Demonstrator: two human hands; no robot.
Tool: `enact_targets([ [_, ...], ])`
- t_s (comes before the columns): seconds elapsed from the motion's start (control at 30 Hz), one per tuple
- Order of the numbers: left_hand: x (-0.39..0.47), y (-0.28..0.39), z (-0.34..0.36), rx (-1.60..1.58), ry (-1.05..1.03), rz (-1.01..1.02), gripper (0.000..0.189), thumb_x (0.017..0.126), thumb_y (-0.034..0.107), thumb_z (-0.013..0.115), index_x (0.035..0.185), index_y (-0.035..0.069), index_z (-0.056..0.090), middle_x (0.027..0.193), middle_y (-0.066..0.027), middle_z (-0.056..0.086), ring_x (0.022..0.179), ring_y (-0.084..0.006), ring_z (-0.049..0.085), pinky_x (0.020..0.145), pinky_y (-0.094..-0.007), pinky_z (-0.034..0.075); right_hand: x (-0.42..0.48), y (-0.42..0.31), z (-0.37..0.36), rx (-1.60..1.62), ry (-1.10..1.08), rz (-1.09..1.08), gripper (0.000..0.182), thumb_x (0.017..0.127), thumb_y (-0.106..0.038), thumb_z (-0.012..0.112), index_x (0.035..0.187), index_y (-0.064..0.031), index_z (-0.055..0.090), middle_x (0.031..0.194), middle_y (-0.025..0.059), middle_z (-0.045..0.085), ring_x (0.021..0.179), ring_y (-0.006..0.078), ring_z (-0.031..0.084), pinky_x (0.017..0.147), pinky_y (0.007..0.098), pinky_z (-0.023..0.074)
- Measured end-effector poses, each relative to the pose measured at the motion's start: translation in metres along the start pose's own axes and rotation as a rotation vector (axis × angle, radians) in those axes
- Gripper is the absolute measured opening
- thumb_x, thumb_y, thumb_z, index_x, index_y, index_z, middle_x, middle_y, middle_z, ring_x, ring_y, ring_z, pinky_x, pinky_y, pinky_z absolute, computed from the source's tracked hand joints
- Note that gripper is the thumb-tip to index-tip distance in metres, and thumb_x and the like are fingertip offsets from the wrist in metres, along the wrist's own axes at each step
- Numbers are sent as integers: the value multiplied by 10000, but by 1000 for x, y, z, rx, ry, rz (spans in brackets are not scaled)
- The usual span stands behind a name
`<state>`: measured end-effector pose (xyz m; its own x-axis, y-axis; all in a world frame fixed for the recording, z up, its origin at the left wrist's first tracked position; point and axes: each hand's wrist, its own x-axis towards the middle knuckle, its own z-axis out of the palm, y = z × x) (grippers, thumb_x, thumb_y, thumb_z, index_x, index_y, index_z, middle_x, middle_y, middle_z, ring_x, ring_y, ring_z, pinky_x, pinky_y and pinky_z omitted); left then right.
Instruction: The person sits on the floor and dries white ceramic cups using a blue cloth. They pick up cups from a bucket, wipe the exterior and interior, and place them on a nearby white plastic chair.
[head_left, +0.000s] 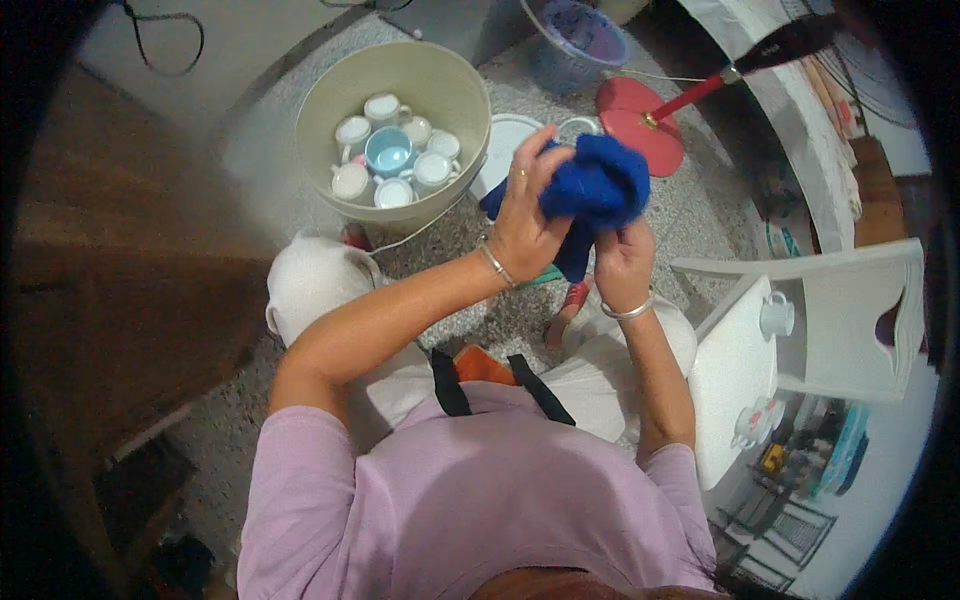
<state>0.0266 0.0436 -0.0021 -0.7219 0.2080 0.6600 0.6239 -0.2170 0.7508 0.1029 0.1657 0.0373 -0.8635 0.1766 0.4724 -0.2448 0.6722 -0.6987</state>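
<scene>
A bunched dark-blue cloth (600, 184) is held up in front of me in both hands. My left hand (529, 206) grips its left side, with the thumb below and the fingers curled over the top. From beneath, on the right, my right hand (626, 259) pinches the cloth. A fold hangs down between the two hands. Whether the cloth wraps something is hidden. Beyond my left knee stands a deep cream tub (319, 112) holding several white cups (433, 171), mostly upside down, around a light-blue cup (389, 151).
A white round lid or plate (510, 139) and a clear glass rim (577, 129) show behind the cloth. Farther off are a purple bucket (581, 45) and a red base with a pole (637, 127). On the white plastic chair (739, 360) to my right sit cups (777, 313).
</scene>
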Motion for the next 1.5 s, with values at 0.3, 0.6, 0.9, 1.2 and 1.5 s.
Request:
enact_targets([
  [0.3, 29, -48, -10, -1161, 365, -1163, 326, 914, 391, 465, 948, 82, 566, 778, -55, 593, 659, -141, 579, 616, -270, 485, 19, 19, 22, 99, 13, -25, 77, 854, -69, 556, 863, 7, 563, 756, 75, 534, 678, 171, 517, 639, 271, 417],
  [0.6, 27, -29, 8, -1119, 100, -1171, 315, 929, 358, 392, 1063, 99, 511, 866, -66, 570, 741, -171, 558, 717, -306, 496, 14, 40, 35, 780, 161, 506, 139, 949, -165, 454, 1007, -47, 499, 865, 23, 556, 700, 76, 496, 645, 223, 430],
  [0.9, -2, -64, 8, -941, -8, -918, 230, 950, 255, 389, 1106, 107, 472, 891, -40, 535, 747, -145, 517, 701, -279, 463, 12, 68, 22, 1388, 80, 720, 216, 915, -206, 492, 1084, -71, 493, 993, 56, 578, 806, 171, 558, 675, 313, 457],
  [1.2, 28, -1, -24, -1233, -98, -1190, 300, 942, 289, 407, 1166, 103, 480, 1085, -73, 562, 979, -150, 545, 866, -284, 439, 7, 51, 15, 760, -104, 548, 394, 906, -266, 393, 1179, 12, 454, 929, 87, 540, 836, 189, 524, 705, 318, 422],
  [1.5, -17, -60, 5, -1255, 71, -1202, 255, 938, 256, 459, 1137, 112, 525, 1055, -70, 610, 931, -170, 613, 815, -301, 506, -2, 59, 37, 72, 90, 389, 364, 949, -261, 390, 1185, 12, 433, 1131, 110, 463, 1038, 194, 453, 935, 304, 339],
])
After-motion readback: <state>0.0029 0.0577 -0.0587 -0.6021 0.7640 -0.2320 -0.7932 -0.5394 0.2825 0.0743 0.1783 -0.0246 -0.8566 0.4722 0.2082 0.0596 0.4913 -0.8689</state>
